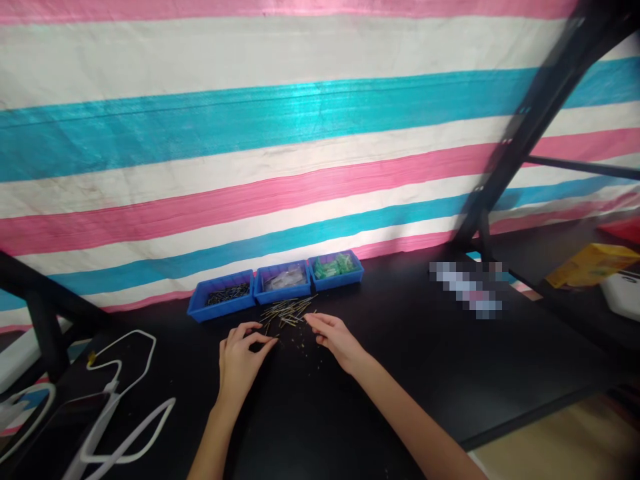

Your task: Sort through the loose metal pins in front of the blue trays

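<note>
A loose pile of thin brass-coloured metal pins (286, 310), perhaps long screws, lies on the black table (310, 427) between my hands. Beside its near left edge, my left hand (239, 360) has thumb and forefinger brought together; what they pinch, if anything, is too small to make out. At the pile's right edge, my right hand (336, 339) is closed in a pinch, its fingertips hiding whatever is in them. Tiny yellowish bits (302, 346) are scattered between the two hands.
Behind the pile stand three blue bins: one with dark screw-like pieces (229, 293), one with clear pieces (285, 279), one with green pieces (334, 267). White cables (150, 360) lie left. A black frame post (520, 140) rises at right, near a yellow packet (590, 263).
</note>
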The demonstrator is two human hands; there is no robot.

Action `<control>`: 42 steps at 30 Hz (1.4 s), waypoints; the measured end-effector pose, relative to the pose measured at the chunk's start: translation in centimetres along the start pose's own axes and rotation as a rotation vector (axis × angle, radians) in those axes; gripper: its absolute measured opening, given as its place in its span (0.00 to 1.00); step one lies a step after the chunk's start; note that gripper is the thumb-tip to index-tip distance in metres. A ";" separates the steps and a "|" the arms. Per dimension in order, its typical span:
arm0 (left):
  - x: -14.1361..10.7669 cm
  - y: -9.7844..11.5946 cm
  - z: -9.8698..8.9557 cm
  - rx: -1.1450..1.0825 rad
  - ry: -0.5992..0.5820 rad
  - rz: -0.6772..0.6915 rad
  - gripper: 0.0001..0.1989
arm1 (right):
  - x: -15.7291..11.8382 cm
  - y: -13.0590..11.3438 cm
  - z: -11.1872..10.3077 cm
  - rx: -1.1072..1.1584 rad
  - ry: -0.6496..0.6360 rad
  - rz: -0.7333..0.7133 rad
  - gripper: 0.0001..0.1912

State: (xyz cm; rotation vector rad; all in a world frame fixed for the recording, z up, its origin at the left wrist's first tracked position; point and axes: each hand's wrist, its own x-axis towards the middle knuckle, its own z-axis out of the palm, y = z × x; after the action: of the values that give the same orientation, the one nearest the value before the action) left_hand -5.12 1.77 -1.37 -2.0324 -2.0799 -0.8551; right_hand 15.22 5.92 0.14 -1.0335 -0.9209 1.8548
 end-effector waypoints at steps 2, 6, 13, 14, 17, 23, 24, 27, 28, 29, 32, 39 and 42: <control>0.0 0.1 -0.1 -0.007 0.002 -0.009 0.08 | -0.1 -0.1 0.0 0.012 0.005 0.008 0.18; 0.0 0.1 -0.1 -0.031 -0.009 -0.003 0.07 | -0.2 -0.2 0.1 0.015 0.010 0.001 0.16; 0.0 0.0 0.1 -0.051 0.013 -0.021 0.10 | 0.3 0.2 0.0 0.019 0.048 0.027 0.16; 0.0 0.0 0.1 -0.050 0.017 -0.024 0.11 | 0.3 0.2 0.0 0.022 0.047 0.026 0.16; -0.1 0.2 -0.2 -0.042 0.016 -0.022 0.09 | 0.2 0.1 0.2 0.032 0.036 0.020 0.14; -0.2 0.1 -0.5 -0.016 -0.058 -0.030 0.09 | 0.1 -0.1 0.3 0.050 0.064 0.029 0.15; -0.2 0.1 -0.5 -0.013 -0.068 -0.037 0.08 | 0.1 -0.1 0.2 0.053 0.060 0.031 0.15; -0.2 0.0 -0.5 -0.009 -0.091 -0.050 0.05 | 0.2 -0.1 0.2 0.056 0.047 0.036 0.13; -0.3 0.0 -0.5 -0.008 -0.093 -0.049 0.04 | 0.2 -0.1 0.2 0.057 0.050 0.038 0.13; -0.3 0.0 -0.4 -0.008 -0.092 -0.045 0.04 | 0.2 -0.1 0.2 0.057 0.055 0.042 0.13; -0.3 -0.1 -0.4 -0.019 -0.078 -0.038 0.04 | 0.1 -0.1 0.3 0.056 0.065 0.048 0.14; 0.0 0.2 -0.2 -0.215 0.014 -0.114 0.06 | 0.1 0.1 0.1 -0.026 0.044 0.027 0.16; 0.2 0.6 -0.2 -0.460 0.079 -0.177 0.07 | 0.0 0.1 0.1 -0.169 0.001 -0.014 0.17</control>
State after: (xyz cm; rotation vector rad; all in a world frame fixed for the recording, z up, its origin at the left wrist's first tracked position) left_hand -4.65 1.80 -0.95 -1.9784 -2.1995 -1.5413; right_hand 15.10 5.82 0.10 -1.1260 -1.0965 1.7887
